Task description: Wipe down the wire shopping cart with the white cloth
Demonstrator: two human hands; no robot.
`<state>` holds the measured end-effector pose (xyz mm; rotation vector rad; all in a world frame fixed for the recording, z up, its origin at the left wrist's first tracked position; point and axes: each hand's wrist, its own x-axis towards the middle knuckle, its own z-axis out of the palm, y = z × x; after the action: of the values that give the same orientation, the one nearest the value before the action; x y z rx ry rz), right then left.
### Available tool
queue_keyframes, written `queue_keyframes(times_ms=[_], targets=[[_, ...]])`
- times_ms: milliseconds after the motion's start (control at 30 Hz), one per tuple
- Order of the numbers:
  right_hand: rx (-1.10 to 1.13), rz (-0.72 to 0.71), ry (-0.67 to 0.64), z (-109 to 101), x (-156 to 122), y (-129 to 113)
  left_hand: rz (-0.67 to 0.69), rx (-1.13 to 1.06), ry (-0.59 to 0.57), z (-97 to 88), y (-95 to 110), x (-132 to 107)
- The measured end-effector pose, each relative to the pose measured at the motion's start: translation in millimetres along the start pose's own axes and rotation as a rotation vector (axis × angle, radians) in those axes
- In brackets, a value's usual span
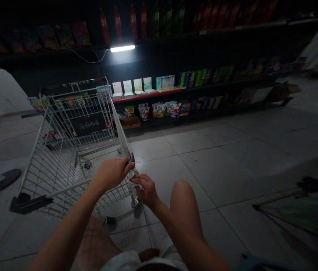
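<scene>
A metal wire shopping cart [54, 165] stands in front of me, slightly to the left. My left hand [113, 172] is closed on its near right corner, with the thumb lying by the dark plastic corner cap [131, 157]. Just below, my right hand [147, 190] pinches a crumpled white cloth [134, 174] against the wire side under that corner. Whether the cloth is fabric or paper I cannot tell. My left fingertips are partly hidden behind the rim. The cart's basket shows bare wires, and a dark panel [89, 124] is fixed at its far end.
Beyond the cart run dark store shelves with bottles [133, 22], boxed books [165, 82], cans [198, 78] and snack bags [166, 110]. A light tube [122, 48] glows there. A round stand base [4, 180] is at left; a folding frame with green fabric [297, 216] is at right.
</scene>
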<state>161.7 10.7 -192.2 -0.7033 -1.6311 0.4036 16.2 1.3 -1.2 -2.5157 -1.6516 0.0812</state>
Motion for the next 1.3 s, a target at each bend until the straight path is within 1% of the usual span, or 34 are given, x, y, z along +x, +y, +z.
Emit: queue_keyframes(times_ms=[33,67,133,167,233,300,400,433,500,567,600,700,733,800,867,933,1000,1033,1100,1167,1200,1233,1267,1300], targets=[[0.013,0.019,-0.035,-7,8,0,0.002,0.003,0.002,0.7,-1,-1],[0.023,0.061,-0.039,-12,14,1,0.006,0.006,0.005,1.5,-1,-1],[0.021,0.156,0.020,-15,20,5,0.016,0.012,0.014,2.4,-3,-2],[0.011,0.171,0.047,-13,18,7,0.022,0.015,0.021,2.6,-3,-2],[-0.008,0.135,0.049,-5,4,11,0.027,0.024,0.034,2.6,-4,-2],[0.004,0.103,0.024,4,-18,13,0.023,0.038,0.041,2.7,-4,-3],[0.077,0.140,-0.014,10,-45,19,0.015,0.061,0.043,3.9,-4,-4],[0.091,0.176,-0.001,11,-50,22,0.012,0.067,0.044,4.5,-4,-4],[0.073,0.272,0.102,17,-52,28,0.012,0.078,0.046,5.2,-4,-3],[0.016,0.336,0.191,28,-54,34,0.011,0.087,0.052,5.0,-4,-1],[-0.012,0.328,0.188,36,-58,36,0.012,0.089,0.055,4.6,-3,0],[-0.084,0.214,0.109,52,-77,40,0.009,0.090,0.062,3.6,-2,1],[-0.102,0.186,0.103,52,-83,40,0.008,0.089,0.063,3.7,-2,1],[-0.092,0.169,0.081,46,-89,41,0.009,0.086,0.068,4.3,-3,0],[-0.049,0.204,0.065,35,-84,42,0.010,0.086,0.072,5.1,-3,0],[-0.016,0.282,0.117,29,-76,45,0.007,0.085,0.070,5.4,-3,-1],[0.009,0.353,0.167,32,-73,49,0.006,0.083,0.065,5.1,-3,-1],[0.025,0.377,0.165,36,-76,52,0.005,0.081,0.063,4.8,-3,-1],[0.065,0.433,0.120,43,-85,57,0.006,0.079,0.060,4.6,-4,-3],[0.090,0.548,0.112,44,-87,58,0.012,0.079,0.055,4.7,-5,-6],[0.092,0.604,0.143,40,-82,54,0.018,0.078,0.049,4.8,-6,-8],[0.087,0.632,0.201,34,-73,48,0.022,0.078,0.044,4.8,-7,-10],[0.079,0.619,0.270,26,-58,39,0.026,0.078,0.039,4.7,-9,-12],[0.066,0.550,0.338,18,-40,27,0.029,0.076,0.035,4.6,-9,-14]])
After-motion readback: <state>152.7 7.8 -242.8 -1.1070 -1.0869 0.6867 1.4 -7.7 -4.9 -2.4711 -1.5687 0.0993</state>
